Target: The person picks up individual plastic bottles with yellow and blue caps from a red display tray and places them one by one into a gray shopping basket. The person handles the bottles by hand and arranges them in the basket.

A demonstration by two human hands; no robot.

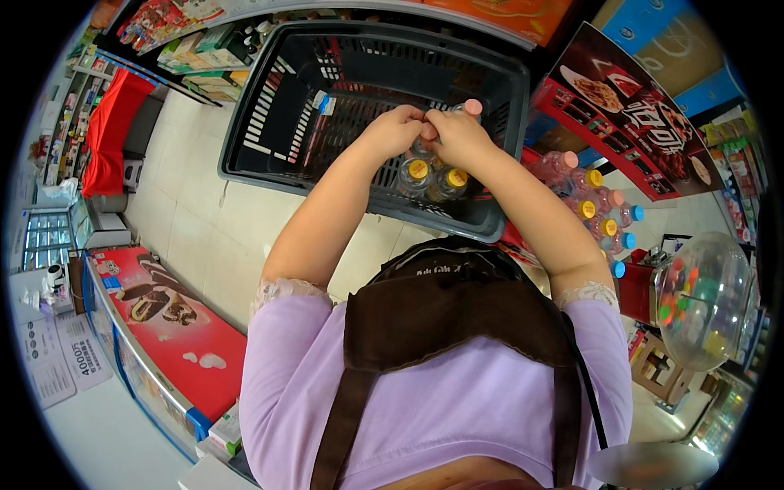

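Note:
In front of me is a dark grey plastic shopping basket (367, 195) with slotted walls. My left hand (395, 130) and my right hand (460, 136) meet over its right part, their fingers curled around a bottle with a pink cap (429, 130). Most of that bottle is hidden by my hands. Nearer to me in the basket, two clear bottles stand side by side, one under a yellow cap (418, 169) and one under another yellow cap (457, 177). Beyond my right hand shows a further pink-capped bottle (472, 108).
Right of the basket, several bottles with pink, yellow and blue caps (586, 209) stand close together beside a red promotional board (637, 116). A transparent dome (704, 300) with colourful contents is farther right. At left is a chest freezer with a red cover (177, 331); shelves of packages (211, 52) line the back.

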